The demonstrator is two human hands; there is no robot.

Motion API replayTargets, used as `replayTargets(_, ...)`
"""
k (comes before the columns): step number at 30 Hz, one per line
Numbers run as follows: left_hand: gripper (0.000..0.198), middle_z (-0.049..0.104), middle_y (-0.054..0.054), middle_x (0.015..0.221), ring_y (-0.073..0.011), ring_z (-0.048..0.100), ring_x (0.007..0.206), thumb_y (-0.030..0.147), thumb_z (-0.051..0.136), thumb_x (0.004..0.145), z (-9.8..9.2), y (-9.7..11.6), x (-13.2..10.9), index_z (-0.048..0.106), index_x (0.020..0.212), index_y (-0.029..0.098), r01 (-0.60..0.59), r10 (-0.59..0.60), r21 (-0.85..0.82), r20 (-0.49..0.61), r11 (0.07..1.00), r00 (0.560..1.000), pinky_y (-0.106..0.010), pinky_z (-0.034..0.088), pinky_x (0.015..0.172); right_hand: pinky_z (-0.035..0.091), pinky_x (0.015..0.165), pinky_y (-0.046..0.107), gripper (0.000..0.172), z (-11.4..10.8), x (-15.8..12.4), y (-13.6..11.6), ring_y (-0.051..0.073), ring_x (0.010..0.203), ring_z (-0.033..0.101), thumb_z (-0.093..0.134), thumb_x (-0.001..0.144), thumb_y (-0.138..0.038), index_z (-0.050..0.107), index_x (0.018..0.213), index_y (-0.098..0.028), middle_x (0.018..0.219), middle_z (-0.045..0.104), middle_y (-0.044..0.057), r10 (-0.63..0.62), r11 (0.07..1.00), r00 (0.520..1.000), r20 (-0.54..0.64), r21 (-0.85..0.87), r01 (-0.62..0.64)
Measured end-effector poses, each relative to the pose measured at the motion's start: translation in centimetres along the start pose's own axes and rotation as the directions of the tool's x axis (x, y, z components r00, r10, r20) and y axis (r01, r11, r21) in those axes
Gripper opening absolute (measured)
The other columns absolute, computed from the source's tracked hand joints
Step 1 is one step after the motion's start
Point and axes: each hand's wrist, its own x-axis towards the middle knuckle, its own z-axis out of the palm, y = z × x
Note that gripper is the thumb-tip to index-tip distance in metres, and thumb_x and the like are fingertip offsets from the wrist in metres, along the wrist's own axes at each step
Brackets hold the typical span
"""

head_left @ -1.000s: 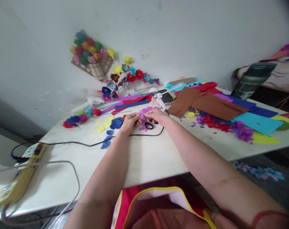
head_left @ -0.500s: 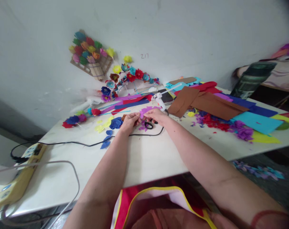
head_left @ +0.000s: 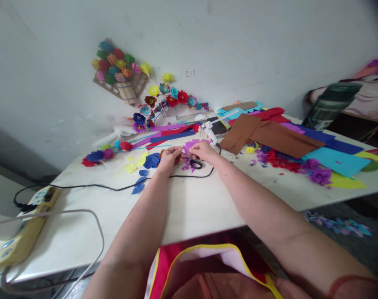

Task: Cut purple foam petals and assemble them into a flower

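My left hand [head_left: 172, 158] is closed in a pinch over the table, its fingertips close to those of my right hand [head_left: 203, 152]. My right hand is also pinched. Whatever lies between the fingertips is too small to make out. Purple cut paper [head_left: 192, 144] shows just behind the fingers, and more purple scraps [head_left: 186, 166] lie below them. Black scissor handles [head_left: 196, 164] show under my right hand; the blades are hidden. Beside my left hand lie a dark blue paper flower [head_left: 152, 160] and loose blue petals [head_left: 139, 182].
A white glue gun [head_left: 209, 133] stands behind my right hand, with a black cord [head_left: 114, 189] crossing to a power strip [head_left: 27, 232] at left. Brown sheets [head_left: 279, 137], red scraps [head_left: 279, 160] and a dark bottle [head_left: 330, 104] are at right. Paper flowers [head_left: 182, 97] stand at the back.
My fingertips have shifted slightly, and the purple paper shows less between them. The scissor handles have turned a little. The rest looks the same.
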Motion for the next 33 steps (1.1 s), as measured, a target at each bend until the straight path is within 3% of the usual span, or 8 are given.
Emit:
replayTargets(7,0.039,0.063,0.000,0.055,-0.0116,0.059,0.051,0.039,0.086,0.051,0.0,-0.3,0.2,0.062,0.069,0.014,0.039,-0.040,-0.014,-0.078,0.999,0.996,-0.022,0.046,0.052,0.041,0.058,0.023,0.020,0.2,0.1,-0.1,0.015,0.059,0.060,0.056,0.078,-0.014,0.074,0.070,-0.013,0.060,0.066,0.003,-0.238,0.874,0.967,-0.092,-0.454,0.172)
replayTargets(12,0.042,0.067,-0.001,0.064,-0.0134,0.065,0.059,0.031,0.088,0.047,0.3,-0.1,0.1,0.065,0.076,0.012,0.021,-0.026,-0.074,-0.067,0.997,0.997,-0.025,0.052,0.063,0.038,0.059,0.024,0.022,0.3,-0.1,-0.2,0.016,0.064,0.060,0.055,0.079,-0.016,0.074,0.069,-0.015,0.066,0.069,0.005,-0.287,0.811,0.953,-0.099,-0.554,0.187)
replayTargets(17,0.039,0.068,-0.004,0.069,-0.0167,0.068,0.065,0.041,0.081,0.060,0.3,0.1,0.2,0.065,0.078,0.011,0.006,-0.014,-0.147,-0.053,0.989,0.998,-0.027,0.053,0.063,0.041,0.058,0.024,0.020,0.4,0.3,0.2,0.015,0.058,0.059,0.056,0.078,-0.014,0.075,0.072,-0.012,0.060,0.066,0.004,-0.206,0.905,0.974,-0.097,-0.398,0.151)
replayTargets(21,0.036,0.067,-0.002,0.067,-0.0134,0.067,0.061,0.031,0.086,0.055,0.1,-0.3,0.4,0.064,0.075,0.012,0.010,-0.013,-0.145,-0.018,0.989,1.000,-0.025,0.053,0.065,0.041,0.051,0.021,0.019,0.5,0.4,0.4,0.012,0.046,0.054,0.056,0.079,-0.016,0.072,0.070,-0.012,0.048,0.058,-0.001,-0.084,0.984,0.993,-0.081,-0.165,0.070)
replayTargets(26,0.032,0.065,-0.001,0.060,-0.0115,0.063,0.056,0.030,0.085,0.056,-0.3,-0.8,0.7,0.062,0.069,0.012,0.045,-0.046,-0.099,-0.002,0.994,0.999,-0.023,0.051,0.061,0.031,0.038,0.016,0.018,0.5,0.0,0.0,0.008,0.040,0.048,0.057,0.076,-0.012,0.065,0.061,-0.012,0.043,0.052,-0.003,-0.021,1.000,0.999,-0.049,0.005,0.021)
replayTargets(33,0.032,0.066,-0.004,0.060,-0.0116,0.061,0.055,0.033,0.083,0.058,-0.2,-0.7,0.5,0.064,0.070,0.011,0.053,-0.053,-0.047,0.007,0.997,0.999,-0.023,0.049,0.057,0.028,0.034,0.015,0.019,0.3,-0.4,-0.4,0.006,0.038,0.046,0.059,0.075,-0.010,0.063,0.057,-0.013,0.043,0.053,-0.003,-0.016,0.995,1.000,-0.011,0.094,0.017)
